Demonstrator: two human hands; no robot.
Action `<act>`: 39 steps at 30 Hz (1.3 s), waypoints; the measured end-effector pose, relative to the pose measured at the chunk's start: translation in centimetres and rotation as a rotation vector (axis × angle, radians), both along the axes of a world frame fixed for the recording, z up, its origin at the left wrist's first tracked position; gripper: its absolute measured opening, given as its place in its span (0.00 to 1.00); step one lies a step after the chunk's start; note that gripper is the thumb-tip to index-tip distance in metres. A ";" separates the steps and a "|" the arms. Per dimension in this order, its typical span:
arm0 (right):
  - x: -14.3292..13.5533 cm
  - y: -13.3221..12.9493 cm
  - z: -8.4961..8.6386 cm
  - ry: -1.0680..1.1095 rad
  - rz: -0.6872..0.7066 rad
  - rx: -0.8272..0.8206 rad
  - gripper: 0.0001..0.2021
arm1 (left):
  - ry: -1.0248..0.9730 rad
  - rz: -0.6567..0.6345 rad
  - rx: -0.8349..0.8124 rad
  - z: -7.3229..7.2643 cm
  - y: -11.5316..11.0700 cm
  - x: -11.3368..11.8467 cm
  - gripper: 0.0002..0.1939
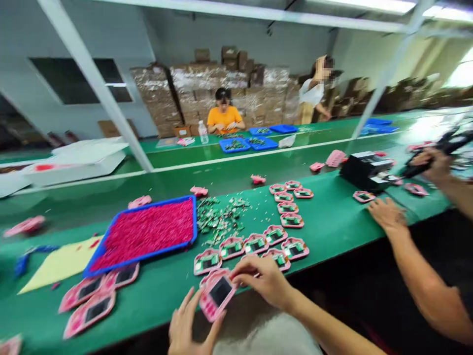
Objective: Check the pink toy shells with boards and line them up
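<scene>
A pink handheld game console shell (218,295) with a dark screen and pink buttons is held tilted between my hands at the table's front edge. My left hand (192,323) grips its lower left side between thumb and fingers. At its upper right corner, my right hand (264,278) has thumb and fingertips pinched on the edge. Just beyond lie several open pink shells with green circuit boards (208,261), set out in rows. To the left rest a few pink shells with dark screens (92,310).
A blue tray (195,217) holds many small red-pink pieces. Beside it lies a heap of small green boards (218,219). A yellow sheet (55,266) is at left. At right, a co-worker's hand (388,214) rests near a black box (364,172). Two people are across the bench.
</scene>
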State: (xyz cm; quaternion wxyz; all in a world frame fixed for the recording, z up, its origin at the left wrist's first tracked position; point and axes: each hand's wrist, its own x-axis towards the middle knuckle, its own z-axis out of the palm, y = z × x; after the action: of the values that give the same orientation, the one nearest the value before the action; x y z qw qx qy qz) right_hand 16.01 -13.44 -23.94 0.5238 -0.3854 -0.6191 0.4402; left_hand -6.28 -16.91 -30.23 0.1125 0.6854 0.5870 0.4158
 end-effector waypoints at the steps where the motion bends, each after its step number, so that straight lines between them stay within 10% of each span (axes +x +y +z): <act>1: 0.1 -0.6 0.2 -0.028 -0.009 0.055 0.11 | 0.036 -0.037 -0.013 0.9 -0.7 0.9 0.25; 11: 0.4 -2.1 2.3 -0.263 -0.166 0.613 0.05 | -0.030 -0.018 0.015 5.8 -3.3 6.0 0.25; 39: 0.1 -2.6 1.2 -0.135 -0.136 0.270 0.05 | 0.064 -0.095 0.084 7.5 -4.3 7.1 0.25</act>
State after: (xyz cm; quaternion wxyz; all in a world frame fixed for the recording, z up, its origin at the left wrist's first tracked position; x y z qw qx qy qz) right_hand 16.15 -16.08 -22.76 0.5566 -0.3812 -0.6790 0.2895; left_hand 0.83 -21.18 -22.71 0.0846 0.7295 0.5393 0.4120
